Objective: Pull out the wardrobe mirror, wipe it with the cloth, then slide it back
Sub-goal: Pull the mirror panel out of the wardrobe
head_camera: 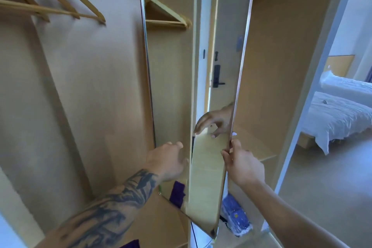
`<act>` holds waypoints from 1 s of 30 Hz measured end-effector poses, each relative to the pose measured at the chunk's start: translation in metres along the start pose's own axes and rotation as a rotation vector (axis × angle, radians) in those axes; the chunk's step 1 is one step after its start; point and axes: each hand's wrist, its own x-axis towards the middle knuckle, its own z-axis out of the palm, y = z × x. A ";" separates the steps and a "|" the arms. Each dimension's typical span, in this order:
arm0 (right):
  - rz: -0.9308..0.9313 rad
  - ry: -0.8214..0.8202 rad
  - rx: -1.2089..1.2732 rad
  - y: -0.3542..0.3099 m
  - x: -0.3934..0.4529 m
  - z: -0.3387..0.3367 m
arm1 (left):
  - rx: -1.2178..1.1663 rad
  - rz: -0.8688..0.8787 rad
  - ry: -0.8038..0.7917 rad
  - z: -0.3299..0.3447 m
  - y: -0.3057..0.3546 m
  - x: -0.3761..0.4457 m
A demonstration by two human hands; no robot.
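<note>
Tall narrow wardrobe mirror (203,183) standing at centre frame, running from the top edge down to lower centre, turned at an angle within the open wooden wardrobe (84,86). Right hand (242,164), right of centre in the lower half: thumb and fingers pinch the mirror's right metal edge, a closed grip on the frame. Left hand (168,159), just left of centre at the same height: fingers spread and loosely extended at the mirror's left edge, grip open; whether the fingertips touch the glass cannot be told. The glass reflects a hand, a door with a dark handle, and hangers. Wooden hangers (60,4) hang at upper left. A purple cloth (177,192) shows in the mirror's lower part, lower centre. Blue packaged item (236,219) at lower centre right. White bed (340,117) at right edge.
</note>
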 end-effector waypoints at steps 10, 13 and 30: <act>0.005 -0.014 0.044 0.017 0.020 0.003 | -0.008 -0.071 -0.006 0.002 -0.033 0.014; 0.015 -0.035 0.060 0.019 0.027 0.002 | -0.045 -0.111 -0.004 0.005 -0.044 0.031; 0.032 -0.076 0.168 0.024 0.058 -0.006 | -0.158 -0.153 0.438 -0.009 -0.074 0.048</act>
